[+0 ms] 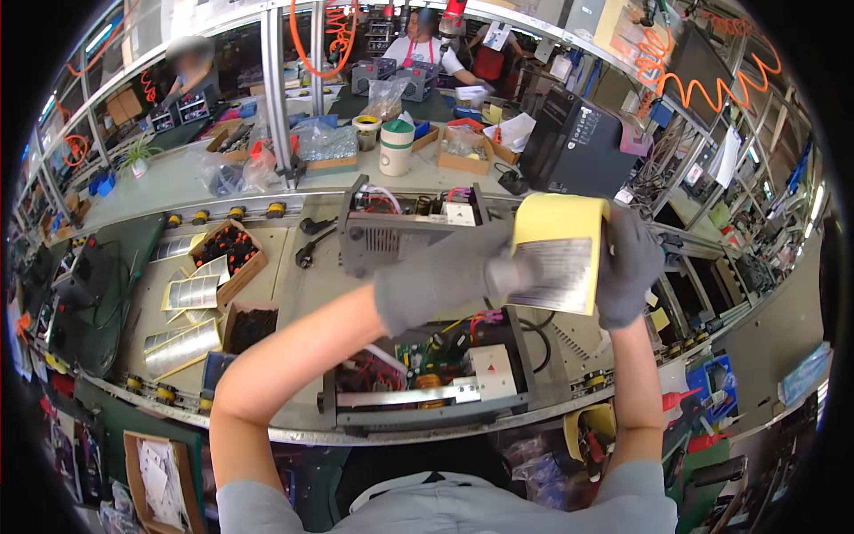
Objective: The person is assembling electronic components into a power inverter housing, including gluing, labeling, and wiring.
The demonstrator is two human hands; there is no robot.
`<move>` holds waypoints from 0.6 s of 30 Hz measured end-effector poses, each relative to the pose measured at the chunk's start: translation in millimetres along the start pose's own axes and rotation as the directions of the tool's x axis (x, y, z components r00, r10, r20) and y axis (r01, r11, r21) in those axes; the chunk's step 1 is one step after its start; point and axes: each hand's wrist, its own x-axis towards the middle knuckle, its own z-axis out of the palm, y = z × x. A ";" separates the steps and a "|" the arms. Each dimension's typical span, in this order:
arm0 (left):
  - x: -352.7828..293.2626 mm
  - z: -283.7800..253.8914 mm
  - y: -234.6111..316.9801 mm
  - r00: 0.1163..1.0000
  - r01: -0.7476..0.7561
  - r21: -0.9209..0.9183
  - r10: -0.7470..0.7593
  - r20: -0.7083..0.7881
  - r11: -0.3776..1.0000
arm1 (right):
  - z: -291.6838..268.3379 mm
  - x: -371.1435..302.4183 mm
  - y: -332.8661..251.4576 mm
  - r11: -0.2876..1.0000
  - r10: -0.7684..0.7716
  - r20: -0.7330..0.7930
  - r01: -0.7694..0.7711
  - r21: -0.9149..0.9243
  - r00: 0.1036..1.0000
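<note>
One open unit [382, 242] is partly blocked by the left hand [445, 280], grip unclear; right hand [629, 270] clasps labels [562, 216].

Over on the flat workbench [289, 338], an open-topped rectangular metal unit [431, 412], a matching unit [382, 245] behind it, flexible rectangular sheeting [567, 249] between left hand [454, 271] and right hand [628, 271] above, rectangular cardboard box [243, 280] leftward, cylindrical lidded container [395, 153] on the long bench [338, 182] beyond.

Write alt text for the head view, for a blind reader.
The gloved right hand holds a printed yellow sheet, the gloved left hand at its front, above a bench with two open electronic units. Silver plates and a box of parts lie to the left.
</note>
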 end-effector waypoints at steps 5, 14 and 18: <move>-69.7 23.1 11.9 0.890 0.212 -0.183 -0.267 -0.369 0.960 | 19.7 -7.7 -37.9 0.960 -0.030 0.002 0.028 0.277 1.000; -134.7 39.5 36.3 0.743 -0.004 0.931 0.624 -0.242 0.366 | -17.2 -24.6 -104.8 0.460 -0.182 0.691 -0.560 0.689 0.700; -138.5 48.9 29.8 0.763 -0.151 0.819 0.592 -0.259 0.553 | -31.6 -14.2 -103.6 0.573 -0.298 0.759 -0.527 0.628 0.579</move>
